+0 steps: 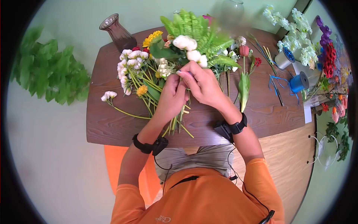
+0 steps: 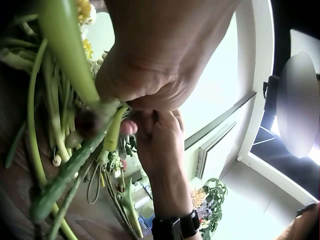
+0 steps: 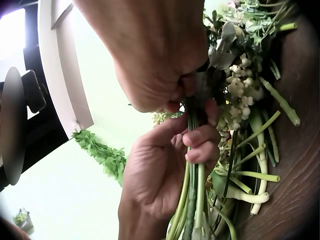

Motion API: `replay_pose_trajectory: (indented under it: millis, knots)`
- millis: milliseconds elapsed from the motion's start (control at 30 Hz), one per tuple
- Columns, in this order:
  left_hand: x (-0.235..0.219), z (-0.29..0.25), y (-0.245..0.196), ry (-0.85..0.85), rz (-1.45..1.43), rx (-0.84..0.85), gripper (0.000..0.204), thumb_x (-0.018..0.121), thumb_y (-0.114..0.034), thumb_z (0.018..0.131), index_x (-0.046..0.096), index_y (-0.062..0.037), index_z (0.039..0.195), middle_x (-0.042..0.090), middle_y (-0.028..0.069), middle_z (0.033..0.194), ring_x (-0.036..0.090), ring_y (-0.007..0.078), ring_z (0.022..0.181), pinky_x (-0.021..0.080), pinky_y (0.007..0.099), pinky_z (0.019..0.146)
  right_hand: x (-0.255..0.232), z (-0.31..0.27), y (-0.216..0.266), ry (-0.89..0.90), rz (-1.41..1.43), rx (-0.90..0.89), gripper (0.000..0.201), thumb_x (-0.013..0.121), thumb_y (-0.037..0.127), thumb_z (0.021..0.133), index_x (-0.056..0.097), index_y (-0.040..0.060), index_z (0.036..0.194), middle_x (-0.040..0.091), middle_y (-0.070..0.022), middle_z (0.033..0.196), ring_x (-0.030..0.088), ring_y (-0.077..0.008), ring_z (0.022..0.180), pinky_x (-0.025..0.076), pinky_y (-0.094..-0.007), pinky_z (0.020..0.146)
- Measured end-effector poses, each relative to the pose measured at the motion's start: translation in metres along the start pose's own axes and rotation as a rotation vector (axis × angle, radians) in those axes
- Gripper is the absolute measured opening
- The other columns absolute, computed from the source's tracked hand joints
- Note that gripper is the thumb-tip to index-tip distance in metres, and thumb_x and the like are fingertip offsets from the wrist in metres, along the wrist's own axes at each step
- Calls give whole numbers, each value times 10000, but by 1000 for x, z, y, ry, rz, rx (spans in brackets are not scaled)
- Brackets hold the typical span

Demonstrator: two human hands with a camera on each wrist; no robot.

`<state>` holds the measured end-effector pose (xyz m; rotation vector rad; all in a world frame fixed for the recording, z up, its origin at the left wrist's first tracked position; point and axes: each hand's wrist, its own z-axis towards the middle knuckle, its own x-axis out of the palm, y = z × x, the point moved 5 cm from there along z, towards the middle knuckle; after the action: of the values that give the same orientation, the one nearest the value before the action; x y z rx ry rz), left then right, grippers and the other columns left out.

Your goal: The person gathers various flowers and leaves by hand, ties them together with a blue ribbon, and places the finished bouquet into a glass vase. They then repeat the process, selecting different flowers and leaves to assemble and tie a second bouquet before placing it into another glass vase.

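Near the middle of the wooden table, both hands meet at the stems of a bouquet with white roses (image 1: 185, 43), a yellow flower (image 1: 152, 39) and green fern leaves (image 1: 191, 28). My left hand (image 1: 172, 98) grips the stems; in the right wrist view its fingers (image 3: 201, 145) curl round the green stems (image 3: 192, 200). My right hand (image 1: 203, 84) pinches at the stems just above it, fingers bent, touching the left hand. In the left wrist view the right hand (image 2: 160, 145) is partly hidden behind the left hand (image 2: 150, 65).
White flowers (image 1: 130, 63) and loose stems lie left of the bouquet on the table (image 1: 108, 127). A tinted glass vase (image 1: 121, 33) stands at the back left. A tulip (image 1: 244, 74), a blue ribbon spool (image 1: 298, 83) and a silvery spool (image 1: 284, 58) are on the right.
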<state>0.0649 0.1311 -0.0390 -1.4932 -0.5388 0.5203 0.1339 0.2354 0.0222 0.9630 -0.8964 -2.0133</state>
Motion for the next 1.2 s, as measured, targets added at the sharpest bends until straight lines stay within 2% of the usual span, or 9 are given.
replay_pose_trajectory:
  millis: [200, 267, 533, 700, 867, 933, 1067, 1100, 1200]
  knots:
    - [5, 0, 9, -155, 175, 227, 290, 454, -109, 1087, 286, 6, 1294, 580, 69, 833, 488, 71, 636, 395, 222, 562, -6, 1, -5, -86, 17, -67, 106, 579, 118, 1032, 583, 13, 1017, 647, -85, 662, 661, -175, 582, 485, -309, 551]
    - [9, 1, 4, -223, 240, 465, 314, 472, -62, 1070, 264, 1, 1296, 582, 78, 829, 487, 77, 639, 381, 224, 553, -6, 0, -10, -67, 27, -28, 123, 568, 136, 1046, 564, 13, 1036, 641, -76, 658, 659, -170, 581, 483, -309, 549]
    - [8, 8, 11, -77, 140, 253, 194, 449, -81, 1085, 296, -90, 1205, 456, -22, 729, 407, 48, 569, 320, 225, 487, -14, 1, -13, -119, 21, 13, 141, 554, 163, 1058, 546, 22, 1048, 604, -62, 654, 626, -134, 592, 466, -304, 548]
    - [10, 9, 0, -103, -63, 109, 180, 365, -201, 1127, 292, -135, 1278, 528, 45, 872, 406, 49, 580, 313, 208, 485, -13, 2, -16, -120, 35, -8, 143, 554, 153, 1054, 544, 10, 1054, 606, -73, 667, 617, -166, 588, 466, -320, 548]
    - [5, 12, 3, -105, -49, 160, 211, 361, -209, 1130, 300, -120, 1312, 534, 36, 879, 423, 41, 594, 322, 206, 484, -9, 1, -9, -22, 9, 85, 124, 566, 121, 1039, 553, 0, 1062, 644, -143, 716, 660, -258, 616, 489, -351, 571]
    - [4, 10, 1, -85, -3, 195, 236, 362, -200, 1130, 328, -100, 1342, 520, 16, 867, 436, 30, 615, 337, 202, 497, -4, 0, -4, -22, -126, -132, 114, 523, 128, 1052, 520, 16, 1074, 674, -148, 696, 714, -312, 611, 532, -409, 562]
    - [1, 10, 1, -80, 124, 258, 246, 363, -184, 1129, 365, -70, 1347, 509, 1, 851, 454, 25, 638, 370, 203, 524, -1, -1, 2, -13, -147, -156, 96, 551, 105, 1032, 544, 18, 1072, 672, -149, 704, 699, -319, 623, 526, -410, 571]
    - [0, 10, 3, -133, 71, 183, 213, 436, -146, 1101, 446, -31, 1281, 578, 53, 815, 531, 87, 667, 440, 284, 586, -1, -3, -2, -20, -134, -94, 81, 605, 55, 999, 603, -5, 1053, 667, -145, 759, 684, -274, 639, 519, -340, 595]
    - [0, 9, 1, -130, 111, 165, 222, 437, -161, 1102, 453, -30, 1280, 577, 45, 753, 540, 99, 623, 446, 298, 564, -2, -2, -3, -51, -125, -125, 100, 568, 97, 1022, 556, 11, 1072, 688, -156, 771, 697, -323, 620, 527, -390, 574]
